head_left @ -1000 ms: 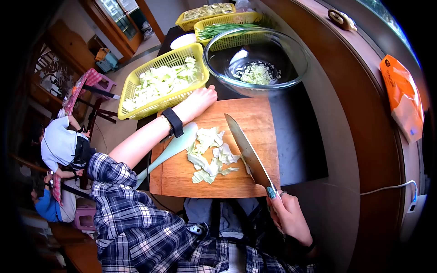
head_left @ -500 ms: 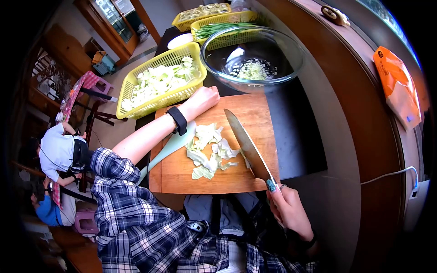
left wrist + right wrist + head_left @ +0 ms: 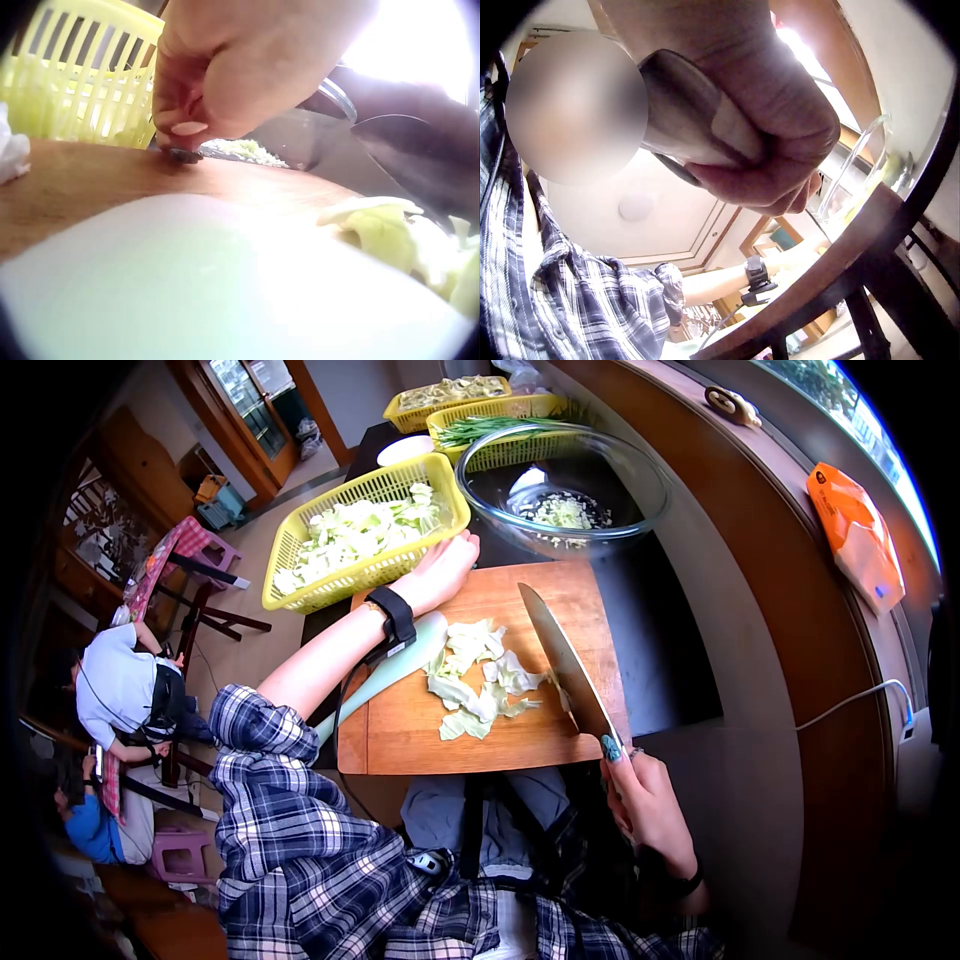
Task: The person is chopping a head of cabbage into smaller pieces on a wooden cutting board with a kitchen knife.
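Note:
My right hand [image 3: 655,812] grips a kitchen knife [image 3: 562,655] by its handle. The blade slants over the right side of the wooden cutting board [image 3: 400,735], point away from me, with a cabbage scrap at its edge. Torn cabbage pieces [image 3: 478,678] lie mid-board. My left hand [image 3: 447,573] is at the board's far-left edge beside a yellow basket [image 3: 285,555] of cut cabbage. In the left wrist view, this hand's fingers [image 3: 180,97] curl down, tips right at the wood; I cannot tell whether they pinch anything. A pale mint-green spatula-shaped utensil [image 3: 400,665] lies under that wrist.
Behind the board stands a glass bowl [image 3: 500,540] with finely chopped pale green bits. Farther back are a basket of green stalks [image 3: 490,430], another yellow basket [image 3: 447,398] and a white bowl [image 3: 405,450]. An orange bag [image 3: 855,540] sits on the right-hand sill. Two people are at left.
My left hand shifts forward from over the board toward the gap by the basket, its fingers reaching farther. The knife stays in my right hand, barely moved; the whole head view shifts slightly.

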